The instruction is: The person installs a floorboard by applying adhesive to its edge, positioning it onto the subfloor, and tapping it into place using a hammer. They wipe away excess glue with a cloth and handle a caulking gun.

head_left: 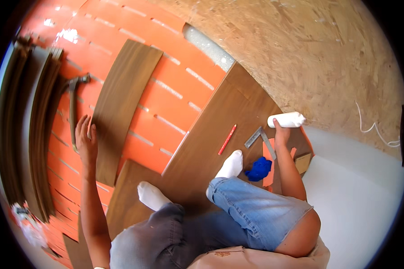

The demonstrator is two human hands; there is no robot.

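In my right hand [281,134] is a white plastic bottle [288,119], held on its side close to the board wall. My left hand [87,138] is open, its fingers stretched out at the edge of a loose brown floor plank [125,98]; whether it touches the plank is unclear. Just left of those fingers lies a hammer [72,107] on the orange underlay [166,112]. Between my feet and the right hand, a red pencil [227,139], a metal try square [256,136] and a crumpled blue cloth [258,169] rest on the laid planks [197,157].
Stacked planks [27,130] stand along the far left. A wood-chip board wall [327,58] bounds the far right, with a white cable [372,127] against it. Near my right forearm lie orange underlay scraps [268,157] and a small brown offcut [302,164].
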